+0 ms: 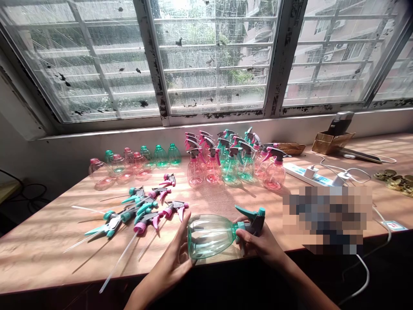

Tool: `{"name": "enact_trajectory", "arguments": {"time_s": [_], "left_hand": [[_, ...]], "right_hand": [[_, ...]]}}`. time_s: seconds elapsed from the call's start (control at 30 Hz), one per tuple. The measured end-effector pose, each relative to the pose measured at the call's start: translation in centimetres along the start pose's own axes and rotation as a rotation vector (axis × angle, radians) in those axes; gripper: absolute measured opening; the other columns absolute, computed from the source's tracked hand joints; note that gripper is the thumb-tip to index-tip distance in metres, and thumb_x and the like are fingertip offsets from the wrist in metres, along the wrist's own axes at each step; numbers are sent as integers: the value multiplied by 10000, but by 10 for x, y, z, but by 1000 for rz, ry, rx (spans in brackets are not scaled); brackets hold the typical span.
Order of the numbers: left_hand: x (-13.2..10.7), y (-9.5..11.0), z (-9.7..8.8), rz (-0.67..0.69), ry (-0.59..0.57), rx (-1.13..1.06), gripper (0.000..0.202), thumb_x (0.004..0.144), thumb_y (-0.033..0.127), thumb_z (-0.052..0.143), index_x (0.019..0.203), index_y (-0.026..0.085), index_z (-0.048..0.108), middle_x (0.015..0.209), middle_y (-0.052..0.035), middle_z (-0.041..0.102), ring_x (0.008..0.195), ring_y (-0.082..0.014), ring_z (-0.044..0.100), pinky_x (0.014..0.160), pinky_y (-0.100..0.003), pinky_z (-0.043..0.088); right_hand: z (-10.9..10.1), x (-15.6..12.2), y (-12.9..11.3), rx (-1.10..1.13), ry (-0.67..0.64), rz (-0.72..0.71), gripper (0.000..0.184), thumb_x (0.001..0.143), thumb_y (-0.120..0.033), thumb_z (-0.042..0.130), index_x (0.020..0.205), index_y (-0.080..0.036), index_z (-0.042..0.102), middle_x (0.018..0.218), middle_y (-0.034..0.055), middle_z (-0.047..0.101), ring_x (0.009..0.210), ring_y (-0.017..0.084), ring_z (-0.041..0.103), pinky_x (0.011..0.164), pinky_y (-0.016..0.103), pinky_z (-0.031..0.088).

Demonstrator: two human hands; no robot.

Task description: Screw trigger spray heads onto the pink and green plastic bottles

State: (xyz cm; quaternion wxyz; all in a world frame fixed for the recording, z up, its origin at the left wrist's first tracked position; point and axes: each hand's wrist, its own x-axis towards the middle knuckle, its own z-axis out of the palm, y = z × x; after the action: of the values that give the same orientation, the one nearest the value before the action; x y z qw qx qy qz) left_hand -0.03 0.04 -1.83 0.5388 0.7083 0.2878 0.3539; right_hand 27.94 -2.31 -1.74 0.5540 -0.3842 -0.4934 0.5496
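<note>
A clear green spray bottle (209, 234) lies on its side at the front edge of the wooden table (41, 245). My left hand (176, 258) cups its bottom end, fingers wrapped round it. My right hand (261, 243) is closed round the bottle's neck and its teal and grey trigger head (253, 217). Loose trigger heads (142, 211) in pink and teal, with long dip tubes, lie just left of my hands.
Several assembled pink and green spray bottles (232, 161) stand mid-table. Headless bottles (135, 163) stand at the back left. A power strip (306, 174) with cables, a gold box (331, 140) holding a phone, and brass parts (395, 181) lie at the right, under the window.
</note>
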Motion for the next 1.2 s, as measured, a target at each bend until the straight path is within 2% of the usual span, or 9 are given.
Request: {"name": "enact_trajectory", "arguments": {"time_s": [0.2, 0.33, 0.4, 0.53, 0.6, 0.77, 0.9, 1.03, 1.2], "left_hand": [[0, 7, 2, -12, 12, 47, 1026, 869, 290, 769, 1592, 437, 57, 1710, -22, 84, 1544, -385, 117, 1202, -528, 325], [-2, 8, 0, -56, 26, 126, 963, 880, 322, 756, 1603, 380, 123, 1706, -31, 114, 1554, -364, 71, 1248, -555, 150], [-2, 5, -1, -33, 28, 138, 916, 916, 337, 715, 1604, 382, 111, 1712, -33, 67, 1548, -366, 123, 1243, -538, 193], [-1, -2, -2, 4, -9, 18, 832, 996, 369, 594, 1587, 448, 14, 1710, -42, -96, 1443, -366, 415, 1133, -487, 432], [-1, -2, -1, 27, -18, 11, 813, 1003, 387, 574, 1583, 461, 9, 1709, -27, -106, 1467, -363, 375, 1135, -481, 427], [-2, 6, 0, 10, 32, 153, 927, 920, 330, 709, 1593, 435, 80, 1715, 13, -26, 1557, -346, 3, 1246, -513, 181], [-3, 5, -1, -37, 19, 130, 918, 899, 331, 740, 1593, 414, 144, 1710, -37, 81, 1540, -373, 167, 1239, -537, 228], [-2, -1, -1, -4, 8, 12, 854, 964, 372, 648, 1593, 431, 74, 1714, -63, -5, 1500, -377, 297, 1173, -513, 367], [1, 1, 0, -21, -3, -26, 919, 934, 366, 691, 1592, 434, 53, 1715, -38, -43, 1513, -384, 253, 1172, -498, 367]], "right_hand": [[1, 0, -1, 13, 18, 3, 440, 736, -541, 833, 908, -180, 652, 607, 1, 697, 429, 146, 612, 433, 269, 515], [0, 0, 0, 17, 2, 3, 429, 753, -533, 825, 925, -177, 658, 608, -2, 693, 420, 141, 611, 430, 263, 508], [0, 0, 1, 13, -5, -4, 422, 766, -525, 819, 947, -177, 663, 617, -2, 694, 428, 144, 618, 438, 266, 513], [-1, 0, 1, 7, -7, -7, 418, 764, -528, 821, 938, -183, 662, 628, 1, 699, 433, 141, 616, 446, 270, 521], [0, 0, 0, 14, 1, 1, 426, 752, -537, 826, 921, -186, 655, 628, 1, 700, 432, 142, 613, 442, 272, 525], [0, 0, 0, 6, 13, 1, 424, 753, -539, 824, 921, -183, 664, 624, 0, 692, 426, 135, 596, 436, 267, 519], [-1, 1, 2, -4, 7, -6, 417, 763, -528, 819, 934, -176, 677, 623, 5, 690, 439, 143, 606, 441, 268, 517], [-2, 1, 3, 16, 10, -6, 414, 758, -529, 821, 923, -185, 659, 639, 8, 703, 429, 154, 619, 439, 279, 528], [-2, 1, 5, 63, 26, -6, 419, 764, -498, 828, 953, -183, 627, 614, -8, 698, 402, 145, 621, 408, 250, 510]]}}
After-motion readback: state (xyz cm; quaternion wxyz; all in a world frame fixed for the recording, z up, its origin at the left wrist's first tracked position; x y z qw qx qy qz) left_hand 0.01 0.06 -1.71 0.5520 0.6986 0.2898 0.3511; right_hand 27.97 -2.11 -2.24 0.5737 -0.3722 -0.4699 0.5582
